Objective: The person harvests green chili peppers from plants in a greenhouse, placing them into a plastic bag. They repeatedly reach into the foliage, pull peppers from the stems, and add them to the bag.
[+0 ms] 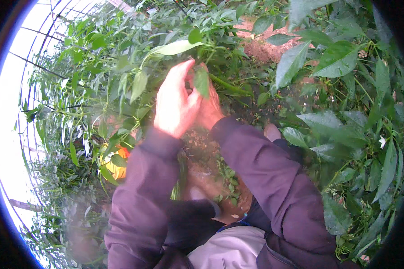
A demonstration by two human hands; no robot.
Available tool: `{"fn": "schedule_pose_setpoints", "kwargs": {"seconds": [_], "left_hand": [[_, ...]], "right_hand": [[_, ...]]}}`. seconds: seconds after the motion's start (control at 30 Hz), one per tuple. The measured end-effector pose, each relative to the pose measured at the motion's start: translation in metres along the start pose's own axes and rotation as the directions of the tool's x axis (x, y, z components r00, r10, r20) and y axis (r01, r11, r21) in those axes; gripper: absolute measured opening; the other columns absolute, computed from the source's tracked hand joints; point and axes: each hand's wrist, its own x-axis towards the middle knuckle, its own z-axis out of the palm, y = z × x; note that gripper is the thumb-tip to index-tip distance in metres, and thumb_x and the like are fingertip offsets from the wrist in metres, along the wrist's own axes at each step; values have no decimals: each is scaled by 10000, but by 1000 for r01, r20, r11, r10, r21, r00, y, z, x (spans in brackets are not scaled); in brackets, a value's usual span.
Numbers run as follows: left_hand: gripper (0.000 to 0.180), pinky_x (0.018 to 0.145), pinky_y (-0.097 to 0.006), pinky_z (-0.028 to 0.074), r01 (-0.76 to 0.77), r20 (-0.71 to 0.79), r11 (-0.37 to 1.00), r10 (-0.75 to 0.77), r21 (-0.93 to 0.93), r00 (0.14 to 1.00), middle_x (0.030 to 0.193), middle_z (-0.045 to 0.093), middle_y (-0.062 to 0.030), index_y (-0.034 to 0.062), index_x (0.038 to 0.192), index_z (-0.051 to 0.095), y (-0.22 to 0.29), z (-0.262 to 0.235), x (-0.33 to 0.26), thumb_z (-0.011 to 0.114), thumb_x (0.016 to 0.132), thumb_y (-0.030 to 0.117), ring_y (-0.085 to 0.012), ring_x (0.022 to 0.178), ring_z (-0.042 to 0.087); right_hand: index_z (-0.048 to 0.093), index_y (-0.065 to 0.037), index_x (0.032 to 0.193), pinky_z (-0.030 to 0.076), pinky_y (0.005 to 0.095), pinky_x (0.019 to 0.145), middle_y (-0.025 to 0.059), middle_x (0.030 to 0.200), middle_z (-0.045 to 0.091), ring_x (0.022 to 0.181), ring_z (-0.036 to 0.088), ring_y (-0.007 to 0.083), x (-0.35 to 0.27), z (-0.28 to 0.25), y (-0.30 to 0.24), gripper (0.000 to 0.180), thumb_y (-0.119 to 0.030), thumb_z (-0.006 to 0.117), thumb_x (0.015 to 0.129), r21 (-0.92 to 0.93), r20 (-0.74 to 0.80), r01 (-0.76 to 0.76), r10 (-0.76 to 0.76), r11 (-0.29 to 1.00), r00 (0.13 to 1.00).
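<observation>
Dark sleeves (274,179) rise from the lower edge toward the plant (202,40). At 12 o'clock from them both hands meet among the leaves. Left hand (175,101) curls with fingers pressed together, covering much of the right hand (209,107), whose fingers I cannot tell apart. From the right hand a long green pepper (231,86) runs toward 3 o'clock, hanging on the plant. It looks light, firm and smooth, and its stem probably snaps easily; hold it near the stalk end, steadying the branch. An orange-yellow object (114,166) lies at 8 o'clock.
</observation>
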Motion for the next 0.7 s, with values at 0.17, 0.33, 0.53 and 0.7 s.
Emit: {"fn": "schedule_pose_setpoints", "kwargs": {"seconds": [0.17,0.33,0.53,0.7], "left_hand": [[383,915,-395,548,58,191,991,-81,123,978,1054,740,-209,-23,1158,716,-35,5,43,664,948,293,-339,996,717],[296,790,-348,564,308,223,918,-255,-251,941,1002,772,-99,8,1115,747,-54,3,59,692,961,254,-189,898,716],[263,636,-230,476,421,300,848,-329,-324,895,1010,736,35,101,1084,761,-58,-1,62,663,1005,333,-60,779,604],[294,628,-230,473,358,281,841,-259,-405,924,1011,741,22,98,1094,760,-50,13,56,662,1004,360,-66,765,615]], "right_hand": [[519,-22,1342,483,534,937,299,1417,458,1121,586,471,5,7,-3,543,-181,664,844,-101,25,2,1,995,1000],[573,41,1298,555,535,884,427,1438,376,1110,610,532,-10,-13,-20,524,-73,644,792,-280,-60,45,-64,959,996],[752,-47,978,566,413,688,130,861,729,755,702,329,-1,-81,-23,213,-225,728,863,-269,-158,59,-104,961,982],[740,-97,1005,557,491,756,156,907,732,831,703,385,22,-83,-13,202,-255,695,888,-223,-251,140,-195,965,948]]}}
